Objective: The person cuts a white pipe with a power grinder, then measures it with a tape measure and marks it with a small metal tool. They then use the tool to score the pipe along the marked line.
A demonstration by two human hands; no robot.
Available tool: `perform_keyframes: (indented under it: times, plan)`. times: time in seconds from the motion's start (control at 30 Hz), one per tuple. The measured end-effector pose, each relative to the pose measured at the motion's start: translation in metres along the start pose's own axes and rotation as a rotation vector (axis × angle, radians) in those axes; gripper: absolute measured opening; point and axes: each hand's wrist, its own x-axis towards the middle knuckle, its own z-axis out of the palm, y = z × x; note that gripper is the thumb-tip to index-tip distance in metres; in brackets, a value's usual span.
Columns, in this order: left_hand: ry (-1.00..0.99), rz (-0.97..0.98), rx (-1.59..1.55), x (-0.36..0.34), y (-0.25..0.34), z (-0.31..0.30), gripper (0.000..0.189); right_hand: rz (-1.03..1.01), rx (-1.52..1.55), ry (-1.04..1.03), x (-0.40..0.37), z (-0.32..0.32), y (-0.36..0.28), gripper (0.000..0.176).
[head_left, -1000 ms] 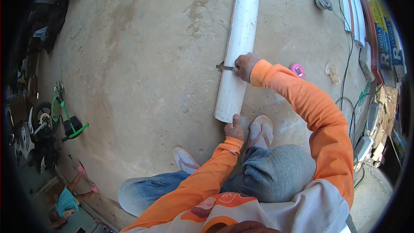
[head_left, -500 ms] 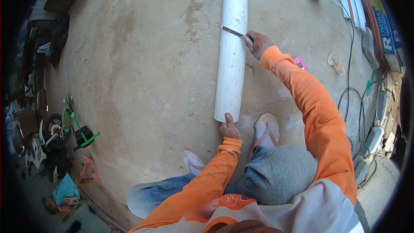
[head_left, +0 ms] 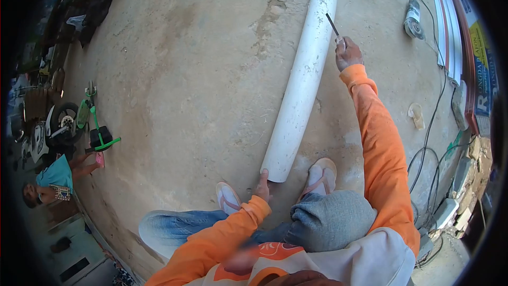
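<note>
A long white pipe (head_left: 301,87) lies on the concrete ground, running from my feet toward the top of the view. At its near end, my left hand (head_left: 263,185) touches the left side of the rim with the thumb on top; its other fingers are mostly hidden. My right hand (head_left: 347,53) is closed around a thin dark blade-like tool (head_left: 332,24), held to the right of the pipe. The tool's tip is at the pipe's right edge; whether it touches cannot be made out.
An angle grinder (head_left: 414,20) and black cables (head_left: 436,100) lie at the right, near white strips (head_left: 447,26) and blue boxes (head_left: 482,82). At the left are a green scooter (head_left: 95,122), a motorcycle (head_left: 39,140) and another person (head_left: 57,175).
The tool has moved off the pipe's top to its right side with my right hand. The pipe now appears slanted, and my left hand has shifted to the left of its end.
</note>
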Motion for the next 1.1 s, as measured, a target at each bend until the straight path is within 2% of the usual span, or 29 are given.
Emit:
perform_keyframes:
  times: [0.07, 0.13, 0.2, 0.27, 0.3, 0.37, 0.4, 0.47, 0.5, 0.57, 0.6, 0.67, 0.7, 0.73, 0.8, 0.87, 0.97, 1.03, 1.1]
  plan:
    - [0.213, 0.315, 0.267, 0.003, -0.009, -0.017, 0.092, -0.174, 0.034, 0.017, -0.018, 0.002, 0.004, 0.026]
    - [0.312, 0.700, 0.755, -0.032, 0.044, 0.017, 0.098, -0.409, 0.058, -0.033, -0.067, 0.006, -0.008, 0.027]
    - [0.146, 0.714, 0.860, -0.019, 0.078, 0.061, 0.104, -0.439, -0.022, -0.292, -0.114, 0.000, -0.026, 0.034]
    - [0.039, 0.710, 1.202, -0.019, 0.102, 0.108, 0.101, -0.614, -0.057, -0.453, -0.142, 0.006, -0.019, 0.041]
    - [0.026, 0.711, 1.203, -0.015, 0.106, 0.121, 0.101, -0.605, -0.065, -0.450, -0.150, 0.007, -0.014, 0.041]
    - [0.017, 0.594, 1.121, -0.014, 0.102, 0.138, 0.108, -0.773, -0.209, -0.626, -0.164, 0.005, -0.004, 0.044]
    - [0.003, 0.589, 1.119, -0.013, 0.097, 0.139, 0.108, -0.763, -0.219, -0.632, -0.159, 0.003, 0.002, 0.044]
    - [0.074, 0.675, 1.125, -0.006, 0.089, 0.137, 0.110, -0.700, -0.227, -0.467, -0.124, -0.002, 0.019, 0.041]
    - [0.052, 0.654, 1.120, -0.007, 0.092, 0.136, 0.110, -0.697, -0.033, -0.259, -0.090, 0.002, 0.035, 0.039]
    - [0.065, 0.671, 1.117, -0.003, 0.090, 0.131, 0.109, -0.473, -0.082, -0.025, -0.026, -0.012, 0.048, 0.040]
    - [0.077, 0.683, 1.122, -0.001, 0.088, 0.128, 0.109, -0.469, -0.082, -0.023, -0.033, -0.012, 0.047, 0.040]
    - [0.116, 0.709, 1.159, 0.001, 0.081, 0.113, 0.109, -0.579, -0.122, -0.238, -0.069, -0.007, 0.033, 0.043]
    - [0.164, 0.728, 1.179, 0.000, 0.075, 0.104, 0.109, -0.698, -0.002, -0.429, -0.106, -0.002, 0.022, 0.043]
    - [0.175, 0.719, 1.172, 0.000, 0.071, 0.095, 0.109, -0.708, 0.002, -0.440, -0.129, -0.001, 0.007, 0.043]
    - [0.248, 0.748, 1.206, -0.004, 0.054, 0.074, 0.109, -0.904, -0.200, -0.658, -0.162, -0.001, -0.014, 0.046]
    - [0.304, 0.796, 1.220, -0.004, 0.035, 0.063, 0.109, -0.677, -0.144, -0.260, -0.107, 0.013, 0.006, 0.042]
    - [0.317, 0.807, 1.229, -0.012, 0.019, 0.058, 0.108, -0.661, -0.140, -0.335, -0.112, 0.013, 0.008, 0.042]
    - [0.363, 0.886, 1.230, -0.013, 0.017, 0.058, 0.107, -0.650, -0.151, -0.365, -0.104, 0.007, 0.006, 0.043]
    - [0.367, 0.902, 1.229, -0.014, 0.014, 0.058, 0.106, -0.951, -0.194, -0.703, -0.171, 0.014, -0.002, 0.041]
